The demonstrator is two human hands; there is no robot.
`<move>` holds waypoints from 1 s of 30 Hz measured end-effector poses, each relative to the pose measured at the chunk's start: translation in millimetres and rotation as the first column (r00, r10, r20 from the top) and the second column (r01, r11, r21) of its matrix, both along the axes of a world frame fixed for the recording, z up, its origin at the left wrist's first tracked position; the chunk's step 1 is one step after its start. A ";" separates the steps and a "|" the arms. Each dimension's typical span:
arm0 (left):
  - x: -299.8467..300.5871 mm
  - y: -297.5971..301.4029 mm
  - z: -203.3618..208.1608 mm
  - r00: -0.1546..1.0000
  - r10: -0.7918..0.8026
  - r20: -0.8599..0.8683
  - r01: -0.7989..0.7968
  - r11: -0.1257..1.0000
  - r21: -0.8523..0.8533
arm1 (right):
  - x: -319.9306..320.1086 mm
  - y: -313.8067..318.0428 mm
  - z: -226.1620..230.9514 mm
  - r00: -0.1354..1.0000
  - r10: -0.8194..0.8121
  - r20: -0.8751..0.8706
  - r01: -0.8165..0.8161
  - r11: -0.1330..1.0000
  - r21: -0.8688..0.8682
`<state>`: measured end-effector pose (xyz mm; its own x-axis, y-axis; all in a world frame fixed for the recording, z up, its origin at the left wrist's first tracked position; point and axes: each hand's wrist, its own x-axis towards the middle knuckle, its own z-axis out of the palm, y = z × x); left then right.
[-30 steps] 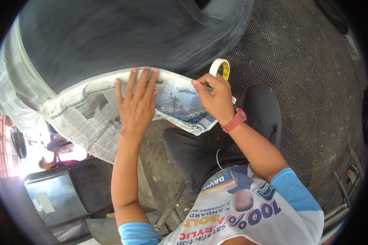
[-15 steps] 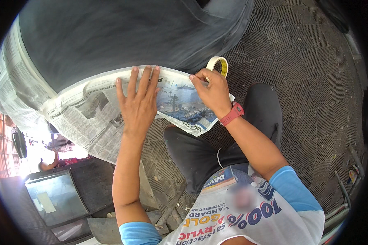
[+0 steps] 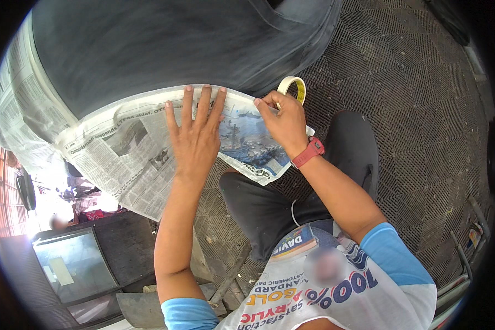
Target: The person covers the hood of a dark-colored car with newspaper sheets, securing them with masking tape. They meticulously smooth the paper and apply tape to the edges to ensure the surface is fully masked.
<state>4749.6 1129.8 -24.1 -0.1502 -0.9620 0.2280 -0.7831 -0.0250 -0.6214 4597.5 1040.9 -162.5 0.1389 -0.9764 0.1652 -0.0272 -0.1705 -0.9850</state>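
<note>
Along the curved edge of the smooth dark-grey panel (image 3: 148, 49), the left hand (image 3: 196, 144) lies flat and spread on the printed greyish-white newspaper sheet (image 3: 113, 162) while the right hand (image 3: 287, 122) pinches its border beside the cream ring-shaped tape roll (image 3: 284, 86), where uneven pulling could crease the paper.

The left hand (image 3: 196, 137) has slid rightward along the newspaper sheet's (image 3: 124, 151) upper edge, closer to the right hand (image 3: 286, 122). More newsprint shows left of its fingers; on its right, the printed ship photo's (image 3: 246, 140) near side is now covered.
</note>
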 end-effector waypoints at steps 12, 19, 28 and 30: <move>-3.9 -1.6 -1.4 1.000 -0.007 0.007 0.007 1.000 -0.016 | 9.3 10.2 -2.6 0.997 -0.070 0.021 0.070 0.998 -0.001; -7.6 -2.7 -3.9 0.999 0.008 0.052 -0.010 0.999 0.038 | 16.1 8.4 -6.4 0.996 -0.092 0.013 0.092 0.996 0.014; -5.2 -0.8 -9.3 0.997 0.019 0.070 -0.022 0.999 0.044 | 21.9 3.5 -9.8 0.992 -0.121 -0.024 0.121 0.993 -0.003; -3.7 -0.2 -10.6 0.996 0.016 0.087 -0.021 0.998 0.056 | 23.9 2.4 -11.5 0.991 -0.133 -0.024 0.133 0.991 -0.020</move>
